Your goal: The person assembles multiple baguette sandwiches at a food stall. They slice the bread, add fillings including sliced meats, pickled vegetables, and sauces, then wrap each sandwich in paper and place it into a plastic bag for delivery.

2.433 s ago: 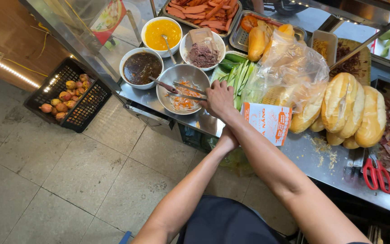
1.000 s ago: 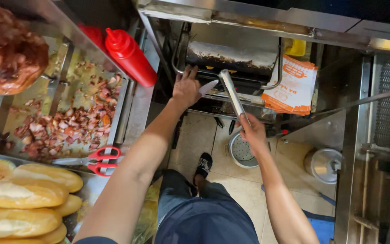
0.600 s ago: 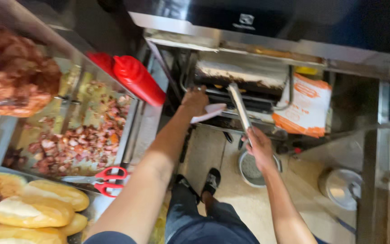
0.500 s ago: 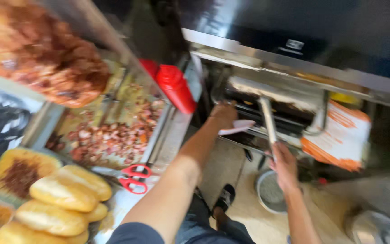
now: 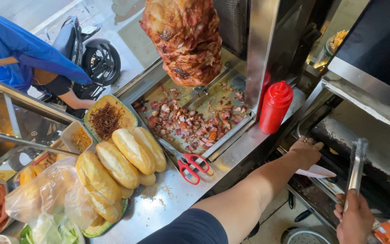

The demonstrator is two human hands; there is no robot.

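Two hands work at the oven (image 5: 366, 149): left hand (image 5: 304, 152) grips its rack edge, a paper sleeve (image 5: 316, 171) pinched under the fingers, steadying it; right hand (image 5: 353, 218) clenches tongs (image 5: 355, 169) pointing inward, beyond the fingertips.

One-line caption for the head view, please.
Left hand holds a pale card at the oven rack; right hand grips metal tongs.

I see a steel bench (image 5: 172, 203) in daylight, with a glass case (image 5: 5, 117) at its left edge, grey pavement (image 5: 127, 58) beyond it, and a parked motorbike (image 5: 89, 49) there.
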